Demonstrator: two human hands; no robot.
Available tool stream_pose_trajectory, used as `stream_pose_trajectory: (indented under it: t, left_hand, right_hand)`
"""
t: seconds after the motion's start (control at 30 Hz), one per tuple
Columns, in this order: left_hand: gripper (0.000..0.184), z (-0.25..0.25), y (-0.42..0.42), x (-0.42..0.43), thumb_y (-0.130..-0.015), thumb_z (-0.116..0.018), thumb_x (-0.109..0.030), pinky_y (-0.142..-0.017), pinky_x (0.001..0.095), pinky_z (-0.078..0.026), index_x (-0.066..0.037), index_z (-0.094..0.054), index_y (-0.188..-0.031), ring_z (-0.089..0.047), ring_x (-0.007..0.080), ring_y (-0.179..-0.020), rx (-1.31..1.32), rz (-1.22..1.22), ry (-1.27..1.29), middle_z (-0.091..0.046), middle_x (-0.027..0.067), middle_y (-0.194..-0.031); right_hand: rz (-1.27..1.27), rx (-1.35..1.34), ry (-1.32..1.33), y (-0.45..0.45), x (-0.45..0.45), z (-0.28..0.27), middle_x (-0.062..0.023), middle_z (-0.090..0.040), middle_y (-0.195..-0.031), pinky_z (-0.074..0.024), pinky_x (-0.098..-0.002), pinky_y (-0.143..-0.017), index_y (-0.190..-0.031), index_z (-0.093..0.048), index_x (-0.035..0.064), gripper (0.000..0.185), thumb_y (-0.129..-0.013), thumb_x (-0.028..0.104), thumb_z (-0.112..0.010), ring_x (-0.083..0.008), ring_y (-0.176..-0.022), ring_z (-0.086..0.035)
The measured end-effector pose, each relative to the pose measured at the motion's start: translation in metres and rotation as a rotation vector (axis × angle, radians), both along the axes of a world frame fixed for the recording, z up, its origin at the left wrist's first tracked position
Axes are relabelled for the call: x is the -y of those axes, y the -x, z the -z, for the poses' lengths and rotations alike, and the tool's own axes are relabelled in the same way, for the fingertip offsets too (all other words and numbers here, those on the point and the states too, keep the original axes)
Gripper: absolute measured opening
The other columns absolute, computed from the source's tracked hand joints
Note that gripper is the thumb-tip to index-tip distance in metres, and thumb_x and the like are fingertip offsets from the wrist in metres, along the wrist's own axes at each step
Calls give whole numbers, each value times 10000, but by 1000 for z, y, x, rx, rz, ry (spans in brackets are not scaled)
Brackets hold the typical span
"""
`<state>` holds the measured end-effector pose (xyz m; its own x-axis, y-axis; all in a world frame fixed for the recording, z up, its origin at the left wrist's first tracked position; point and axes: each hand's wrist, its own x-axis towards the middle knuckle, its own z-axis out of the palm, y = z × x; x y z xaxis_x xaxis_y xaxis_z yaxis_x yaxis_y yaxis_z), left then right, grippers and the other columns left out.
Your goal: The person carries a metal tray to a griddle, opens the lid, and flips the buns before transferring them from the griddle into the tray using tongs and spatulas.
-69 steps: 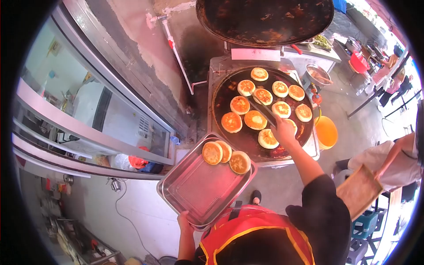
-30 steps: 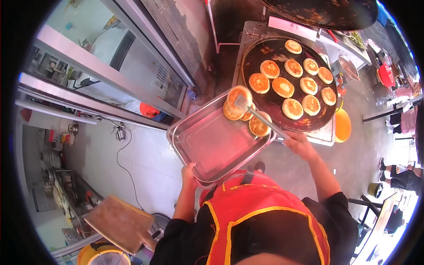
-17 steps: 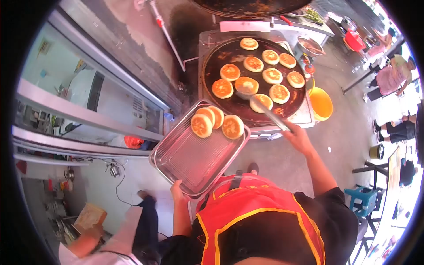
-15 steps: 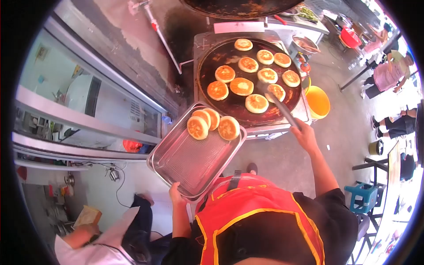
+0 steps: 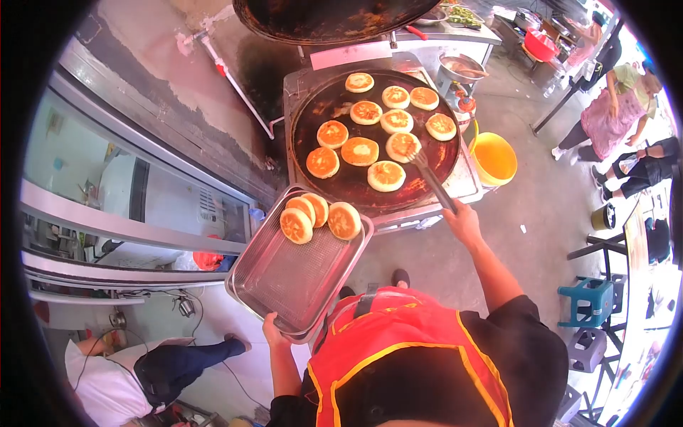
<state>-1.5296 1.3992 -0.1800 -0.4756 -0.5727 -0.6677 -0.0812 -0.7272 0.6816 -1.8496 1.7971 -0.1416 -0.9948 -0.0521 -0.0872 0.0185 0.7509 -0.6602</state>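
My right hand (image 5: 464, 222) is closed around the handle of metal tongs (image 5: 435, 183). The tongs' tip touches the near right edge of a browned round flatbread (image 5: 400, 146) on the round black griddle (image 5: 306, 117). Several more golden-topped flatbreads lie about that griddle, one (image 5: 386, 176) near its front. On the left, my left hand (image 5: 273, 330) grips the near rim of a metal tray (image 5: 274, 281) with a mesh bottom. Several flatbreads (image 5: 344, 220) sit at the tray's far end, some leaning together. This tray is tilted, its far corner beside the griddle's front left edge.
Above the griddle hangs its raised round lid (image 5: 313, 21). A yellow bucket (image 5: 494, 158) stands to the right, near a pot (image 5: 461, 67) on a burner. Sliding window frames (image 5: 142, 228) line the left. Other people are at lower left and far right, by stools (image 5: 587, 300).
The view has shifted, so the griddle appears farther left. The tongs have nudged one flatbread slightly away and left, against its neighbour. The person at lower left has bent over.
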Motion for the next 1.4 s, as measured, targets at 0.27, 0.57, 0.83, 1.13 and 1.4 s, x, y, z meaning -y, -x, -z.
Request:
stream_pose_trajectory:
  t: [0.27,0.57,0.83,1.13,1.4]
  left_hand:
    - [480,1,-2,-1,-729,-469,-155,-891,464,-413,48,-411,-1160,-502,339,-1041,54,-5,19,-500,180,-1123]
    - [482,4,-4,-5,-717,-474,-159,-881,449,-422,56,-418,-1145,-515,339,-1022,-4,11,44,-509,193,-1106]
    - [493,3,-2,-9,-705,-478,-151,-875,446,-427,53,-420,-1150,-520,348,-1014,3,-30,42,-513,192,-1110]
    - [525,-2,2,-10,-721,-448,-169,-899,467,-408,55,-384,-1191,-506,368,-1032,6,-4,-34,-489,205,-1145]
    - [535,-8,3,-16,-727,-437,-170,-900,475,-407,58,-361,-1204,-496,373,-1048,0,20,32,-471,212,-1169]
  right_hand:
    - [63,72,226,49,-16,-4,-114,-613,-740,-459,-326,-637,-1014,-605,0,365,-763,265,-593,-208,-657,-593]
    - [327,698,1113,145,9,44,-35,-529,-609,-302,-205,-359,-776,-536,79,173,-754,199,-660,-96,-435,-447]
    - [257,446,957,140,13,44,-22,-536,-618,-366,-226,-431,-888,-571,58,208,-738,174,-656,-112,-491,-495]
    - [-147,-557,-545,112,-24,20,-170,-551,-816,-477,-417,-629,-1180,-474,59,422,-770,131,-544,-313,-770,-582]
    - [-109,-326,-508,93,-33,21,-194,-564,-936,-473,-433,-693,-1174,-461,71,427,-765,150,-551,-350,-842,-581]
